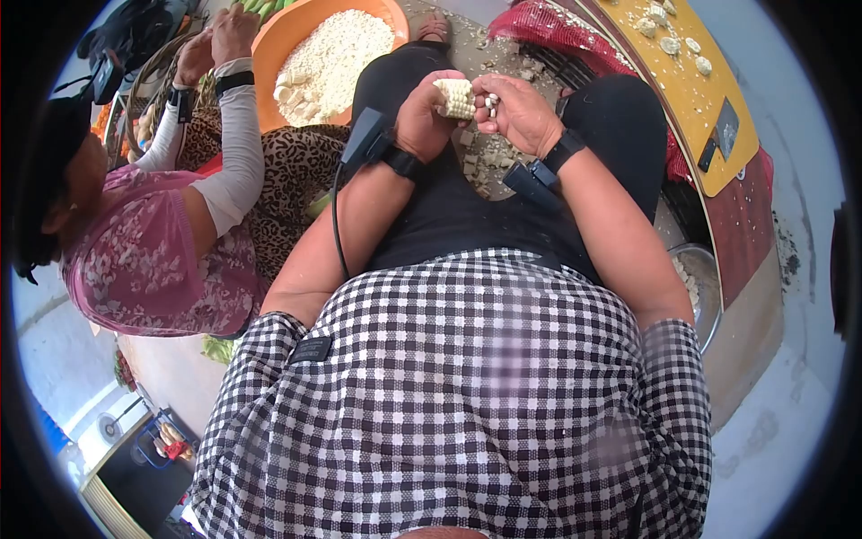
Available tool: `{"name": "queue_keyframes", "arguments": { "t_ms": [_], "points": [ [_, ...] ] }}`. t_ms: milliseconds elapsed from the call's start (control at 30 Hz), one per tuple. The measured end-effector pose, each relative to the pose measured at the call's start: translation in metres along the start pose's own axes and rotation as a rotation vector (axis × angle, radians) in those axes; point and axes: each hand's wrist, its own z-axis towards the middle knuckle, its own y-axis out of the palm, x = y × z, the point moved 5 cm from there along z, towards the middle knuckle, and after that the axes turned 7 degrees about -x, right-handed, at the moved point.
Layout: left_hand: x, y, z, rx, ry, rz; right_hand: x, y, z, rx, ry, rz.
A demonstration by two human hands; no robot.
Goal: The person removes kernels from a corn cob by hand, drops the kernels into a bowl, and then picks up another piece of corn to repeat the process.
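A short piece of pale corn cob (455, 99) sits in my left hand (425, 115), whose fingers are closed around it. White kernels still cover the side facing me. My right hand (519, 115) is close beside the cob, its fingers curled over a few loose corn kernels (490, 104). Both hands are above the gap between my knees. To their left stands an orange basin (266, 47) holding a large heap of white kernels (328, 65), with some bigger cob pieces at its near side.
A co-worker (162, 242) sits at my left, hands raised near the basin. Cob scraps (489, 166) litter the floor between my feet. At right are a yellow board (669, 90) with cob pieces and a cleaver (727, 128), a red mesh sack (561, 27) and a metal basin (715, 314).
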Motion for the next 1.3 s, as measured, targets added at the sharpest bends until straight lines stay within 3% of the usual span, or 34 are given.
{"name": "queue_keyframes", "arguments": {
  "t_ms": [200, 400, 700, 900, 1300],
  "points": [
    [-0.0034, -0.0011, 0.0007, 0.007, -0.007, 0.086, 0.0011, 0.0011, -0.0001, 0.027, 0.044, -0.168],
    [-0.0012, 0.0017, -0.0003, 0.036, -0.012, 0.074, 0.0018, -0.0026, 0.0026, -0.020, 0.038, -0.048],
    [-0.0030, -0.0003, 0.0012, 0.031, -0.009, 0.025, 0.0005, -0.0010, 0.0007, 0.011, -0.002, -0.144],
    [-0.0009, 0.0021, 0.0013, 0.044, -0.007, -0.001, -0.0002, 0.0039, -0.0020, 0.074, -0.044, -0.027],
    [-0.0021, -0.0015, 0.0026, 0.029, -0.011, 0.026, 0.0030, -0.0021, 0.0039, 0.003, 0.010, -0.071]
  ]
}}
